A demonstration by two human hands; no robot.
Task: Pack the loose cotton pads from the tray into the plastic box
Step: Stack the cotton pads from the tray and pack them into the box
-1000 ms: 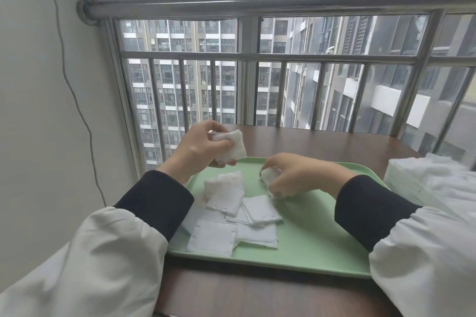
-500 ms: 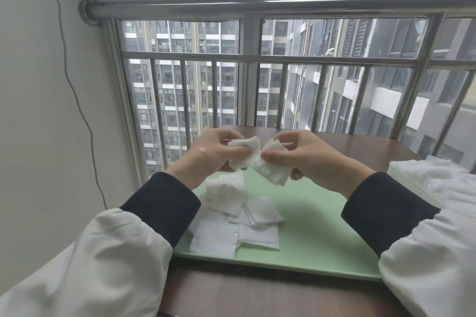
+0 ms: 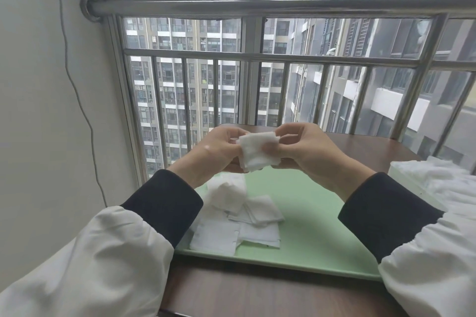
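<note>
Both hands are raised above the green tray (image 3: 304, 234) and hold a small stack of white cotton pads (image 3: 255, 154) between them. My left hand (image 3: 216, 152) pinches the stack's left edge. My right hand (image 3: 306, 152) grips its right side, thumb on the front. Several loose cotton pads (image 3: 231, 216) lie in a heap on the tray's left half. The plastic box (image 3: 412, 183) stands at the right edge, filled with white pads and partly hidden by my right sleeve.
The tray sits on a brown wooden table (image 3: 257, 293) that runs up to a barred window (image 3: 257, 59). A white wall with a hanging cable (image 3: 77, 90) closes the left side.
My right hand lifted a pad off the tray and brought it to the pads in my left hand. The two are now pressed into one stack, held higher.
</note>
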